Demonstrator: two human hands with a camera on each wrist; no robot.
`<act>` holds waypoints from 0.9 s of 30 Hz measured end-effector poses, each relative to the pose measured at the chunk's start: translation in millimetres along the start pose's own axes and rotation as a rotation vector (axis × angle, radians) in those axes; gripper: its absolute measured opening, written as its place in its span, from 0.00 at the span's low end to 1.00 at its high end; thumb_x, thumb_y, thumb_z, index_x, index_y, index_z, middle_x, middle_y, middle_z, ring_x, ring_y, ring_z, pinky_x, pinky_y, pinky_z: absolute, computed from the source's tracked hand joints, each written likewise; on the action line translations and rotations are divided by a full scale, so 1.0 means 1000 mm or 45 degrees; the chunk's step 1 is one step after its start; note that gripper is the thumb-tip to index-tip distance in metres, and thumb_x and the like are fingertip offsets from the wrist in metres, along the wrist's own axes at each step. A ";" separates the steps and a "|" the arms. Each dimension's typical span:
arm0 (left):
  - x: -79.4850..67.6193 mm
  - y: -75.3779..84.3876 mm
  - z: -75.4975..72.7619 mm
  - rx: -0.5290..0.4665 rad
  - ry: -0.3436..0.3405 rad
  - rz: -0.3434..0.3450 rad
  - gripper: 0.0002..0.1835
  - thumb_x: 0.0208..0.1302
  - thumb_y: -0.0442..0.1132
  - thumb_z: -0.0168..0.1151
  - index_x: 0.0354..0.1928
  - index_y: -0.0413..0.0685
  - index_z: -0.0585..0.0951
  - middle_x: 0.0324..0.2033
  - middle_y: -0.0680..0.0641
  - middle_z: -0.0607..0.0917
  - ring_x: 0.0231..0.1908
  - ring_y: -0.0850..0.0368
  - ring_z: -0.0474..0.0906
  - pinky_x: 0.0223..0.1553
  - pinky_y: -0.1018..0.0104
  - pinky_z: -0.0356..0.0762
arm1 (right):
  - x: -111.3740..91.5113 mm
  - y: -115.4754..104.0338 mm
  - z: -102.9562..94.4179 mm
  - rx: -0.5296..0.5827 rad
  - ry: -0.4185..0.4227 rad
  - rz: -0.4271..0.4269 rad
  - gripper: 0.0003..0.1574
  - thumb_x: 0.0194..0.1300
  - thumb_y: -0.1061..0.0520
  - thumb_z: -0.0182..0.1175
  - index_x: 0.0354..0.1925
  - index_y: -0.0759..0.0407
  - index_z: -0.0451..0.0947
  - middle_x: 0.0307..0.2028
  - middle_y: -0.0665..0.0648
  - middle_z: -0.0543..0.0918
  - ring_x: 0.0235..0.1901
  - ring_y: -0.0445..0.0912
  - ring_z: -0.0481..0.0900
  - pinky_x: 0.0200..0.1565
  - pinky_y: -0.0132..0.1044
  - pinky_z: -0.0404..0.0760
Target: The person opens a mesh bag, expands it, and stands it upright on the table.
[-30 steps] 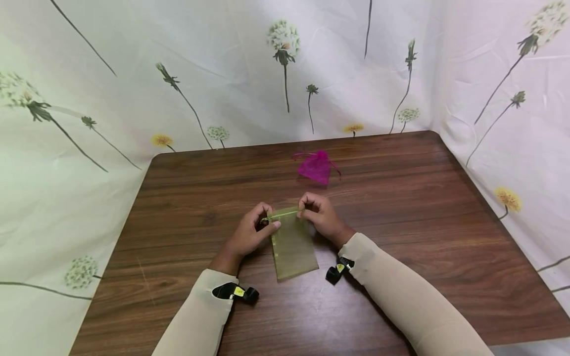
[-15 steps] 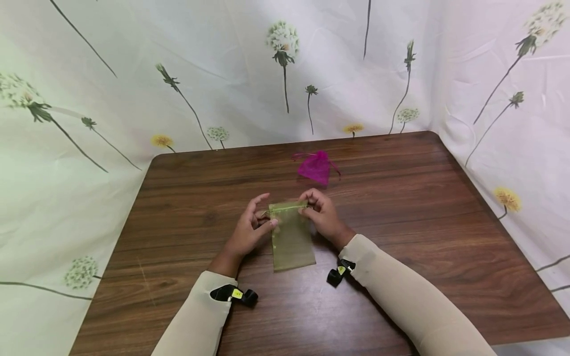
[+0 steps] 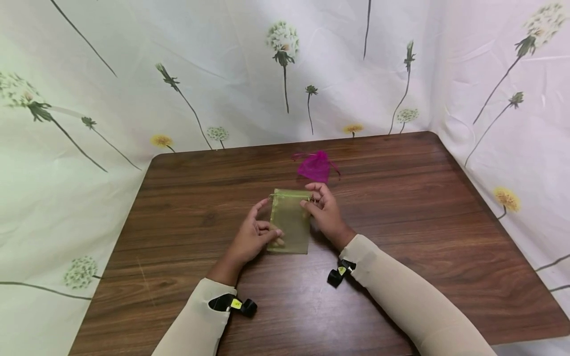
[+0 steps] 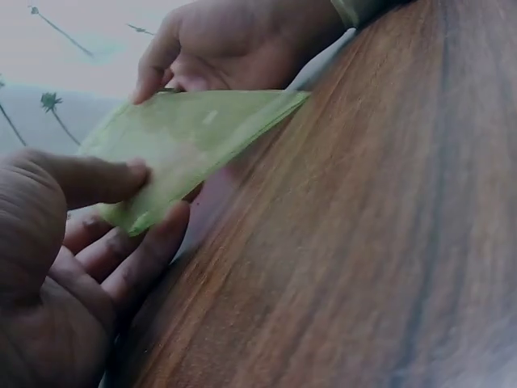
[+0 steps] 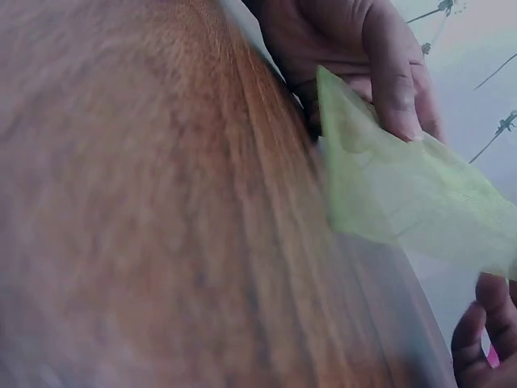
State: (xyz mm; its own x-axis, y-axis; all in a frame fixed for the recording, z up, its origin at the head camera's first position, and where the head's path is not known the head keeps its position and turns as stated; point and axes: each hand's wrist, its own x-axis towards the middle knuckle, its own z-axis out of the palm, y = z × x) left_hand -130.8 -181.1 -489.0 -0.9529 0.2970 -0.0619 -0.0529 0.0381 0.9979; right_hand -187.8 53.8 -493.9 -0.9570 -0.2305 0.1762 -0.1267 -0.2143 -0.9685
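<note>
Between my two hands is a sheer olive-green organza drawstring pouch (image 3: 291, 220), flat and see-through, raised off the table. My left hand (image 3: 251, 237) pinches its left side low down, thumb in front and fingers behind, visible through the mesh. With thumb and fingers my right hand (image 3: 327, 212) grips the upper right edge near the drawstring. In the left wrist view the pouch (image 4: 202, 129) spans both hands and looks flat. The right wrist view shows the left thumb pressing on the pouch (image 5: 404, 186), while the right fingers (image 5: 497, 315) appear at the lower right.
A magenta organza pouch (image 3: 314, 167) with its neck drawn in lies beyond my hands, its cords spread to the sides. The brown wood-grain table (image 3: 187, 198) ends at a white dandelion-print curtain (image 3: 249, 74) at the back and sides.
The green pouch has risen and moved away from me. My left hand has shifted from its top left corner down its left side; my right hand has moved slightly upward with it.
</note>
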 end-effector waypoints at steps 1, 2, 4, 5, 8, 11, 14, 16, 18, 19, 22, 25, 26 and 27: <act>0.000 0.000 0.000 0.008 0.033 0.001 0.53 0.73 0.24 0.67 0.88 0.47 0.43 0.37 0.29 0.91 0.29 0.56 0.92 0.37 0.64 0.90 | 0.000 0.000 -0.001 0.017 -0.034 0.023 0.34 0.72 0.73 0.58 0.71 0.75 0.59 0.32 0.47 0.82 0.26 0.41 0.80 0.32 0.31 0.80; 0.000 0.000 0.001 0.019 0.069 0.000 0.53 0.73 0.25 0.67 0.88 0.47 0.43 0.36 0.31 0.92 0.29 0.56 0.92 0.36 0.65 0.90 | -0.001 0.000 -0.001 0.037 -0.075 0.042 0.37 0.72 0.73 0.57 0.74 0.74 0.56 0.33 0.48 0.82 0.26 0.41 0.80 0.33 0.32 0.81; 0.001 -0.001 0.001 0.051 0.140 -0.002 0.53 0.74 0.27 0.68 0.88 0.48 0.43 0.34 0.36 0.92 0.27 0.57 0.91 0.33 0.66 0.88 | -0.002 0.001 -0.002 0.062 -0.159 0.063 0.43 0.73 0.73 0.55 0.78 0.71 0.49 0.35 0.49 0.82 0.27 0.42 0.80 0.36 0.33 0.83; 0.001 -0.001 0.002 0.069 0.177 0.001 0.53 0.74 0.28 0.68 0.88 0.48 0.44 0.33 0.38 0.93 0.27 0.58 0.90 0.32 0.67 0.87 | -0.002 0.001 -0.002 0.071 -0.195 0.064 0.45 0.73 0.74 0.54 0.80 0.70 0.46 0.36 0.50 0.82 0.28 0.42 0.80 0.37 0.33 0.83; 0.003 -0.001 0.003 0.101 0.261 0.017 0.52 0.74 0.29 0.69 0.88 0.46 0.44 0.30 0.40 0.92 0.26 0.60 0.89 0.31 0.69 0.84 | -0.003 0.001 -0.003 0.069 -0.261 0.056 0.51 0.71 0.74 0.54 0.83 0.67 0.41 0.34 0.51 0.83 0.27 0.43 0.81 0.37 0.33 0.83; 0.003 -0.002 0.004 0.093 0.310 0.041 0.52 0.74 0.28 0.69 0.87 0.44 0.44 0.30 0.38 0.92 0.26 0.62 0.89 0.31 0.70 0.84 | -0.005 0.002 -0.004 0.059 -0.282 0.043 0.55 0.71 0.75 0.57 0.84 0.67 0.40 0.33 0.51 0.84 0.27 0.42 0.82 0.37 0.33 0.84; 0.004 -0.003 0.005 0.082 0.339 0.060 0.50 0.74 0.27 0.68 0.87 0.42 0.46 0.32 0.35 0.92 0.25 0.62 0.89 0.31 0.71 0.85 | -0.008 0.002 -0.003 0.039 -0.304 0.029 0.56 0.70 0.75 0.60 0.84 0.67 0.41 0.33 0.51 0.86 0.28 0.42 0.82 0.37 0.34 0.84; 0.004 -0.003 0.005 0.079 0.359 0.072 0.49 0.74 0.27 0.68 0.86 0.42 0.48 0.32 0.35 0.92 0.25 0.63 0.89 0.31 0.71 0.85 | -0.011 0.002 -0.003 0.019 -0.325 0.017 0.55 0.70 0.75 0.61 0.84 0.67 0.43 0.33 0.51 0.86 0.28 0.42 0.82 0.36 0.34 0.84; 0.003 -0.003 0.005 0.067 0.365 0.081 0.47 0.74 0.26 0.67 0.85 0.42 0.49 0.32 0.36 0.92 0.25 0.61 0.89 0.31 0.70 0.86 | -0.014 0.001 -0.003 0.007 -0.344 0.008 0.54 0.70 0.75 0.61 0.84 0.68 0.44 0.34 0.51 0.86 0.28 0.42 0.82 0.36 0.33 0.84; 0.003 -0.003 0.005 0.057 0.365 0.084 0.47 0.74 0.25 0.66 0.85 0.43 0.50 0.33 0.36 0.92 0.25 0.61 0.89 0.30 0.68 0.87 | -0.015 0.001 -0.002 0.002 -0.352 0.010 0.54 0.70 0.75 0.62 0.83 0.68 0.46 0.34 0.51 0.86 0.29 0.42 0.82 0.36 0.33 0.84; 0.003 -0.002 0.005 0.042 0.361 0.095 0.44 0.74 0.24 0.65 0.84 0.43 0.53 0.34 0.38 0.90 0.24 0.60 0.88 0.29 0.66 0.88 | -0.019 0.000 -0.002 -0.025 -0.373 0.021 0.48 0.70 0.75 0.62 0.80 0.69 0.51 0.35 0.53 0.86 0.29 0.42 0.82 0.37 0.33 0.84; 0.003 -0.001 0.005 0.048 0.366 0.094 0.41 0.74 0.23 0.64 0.82 0.42 0.57 0.38 0.36 0.89 0.24 0.59 0.87 0.29 0.66 0.88 | -0.023 -0.001 -0.001 -0.092 -0.395 0.041 0.38 0.70 0.74 0.64 0.71 0.70 0.58 0.36 0.58 0.88 0.31 0.43 0.84 0.39 0.33 0.84; 0.003 -0.001 0.005 0.056 0.373 0.091 0.39 0.74 0.23 0.64 0.81 0.42 0.58 0.39 0.35 0.89 0.25 0.60 0.87 0.29 0.66 0.88 | -0.024 -0.001 -0.001 -0.122 -0.399 0.044 0.34 0.70 0.73 0.64 0.67 0.71 0.61 0.37 0.60 0.88 0.32 0.44 0.84 0.39 0.33 0.84; 0.002 -0.001 0.005 0.061 0.384 0.088 0.38 0.74 0.23 0.64 0.80 0.41 0.59 0.40 0.34 0.89 0.26 0.60 0.87 0.30 0.67 0.88 | -0.026 -0.001 -0.001 -0.151 -0.403 0.050 0.30 0.70 0.73 0.65 0.64 0.71 0.63 0.38 0.63 0.89 0.32 0.44 0.85 0.39 0.33 0.84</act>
State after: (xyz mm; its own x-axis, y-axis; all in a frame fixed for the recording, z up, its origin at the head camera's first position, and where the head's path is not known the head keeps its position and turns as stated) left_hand -131.6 -175.6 -489.8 -0.9997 0.0043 0.0221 0.0224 0.0749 0.9969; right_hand -163.3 60.7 -497.3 -0.8356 -0.5235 0.1665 -0.1389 -0.0918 -0.9860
